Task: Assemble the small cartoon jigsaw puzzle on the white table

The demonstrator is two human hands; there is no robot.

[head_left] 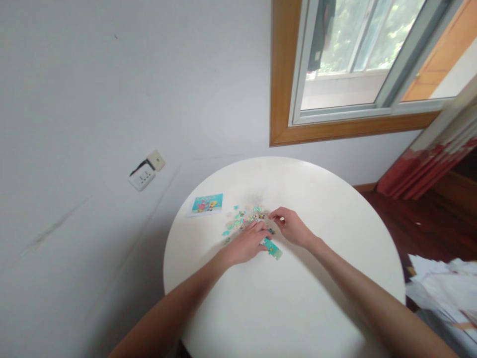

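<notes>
Small jigsaw pieces (235, 224), mostly green and teal, lie loosely scattered on the white round table (298, 298). My left hand (248, 244) rests palm down at their near side. Its thumb and fingers close around the upper left end of a short strip of joined jigsaw pieces (273, 249), covering that end. Just to the right, my right hand (292, 227) reaches in over the right edge of the scattered pieces. Its thumb and forefinger meet in a pinch; whatever is between the tips is too small to make out.
A cartoon picture card (207, 204) lies at the table's back left. Behind are a white wall with a socket (142, 176) and a wood-framed window (280, 134). A red and white curtain (413, 171) hangs at right, with papers (443, 283) below it.
</notes>
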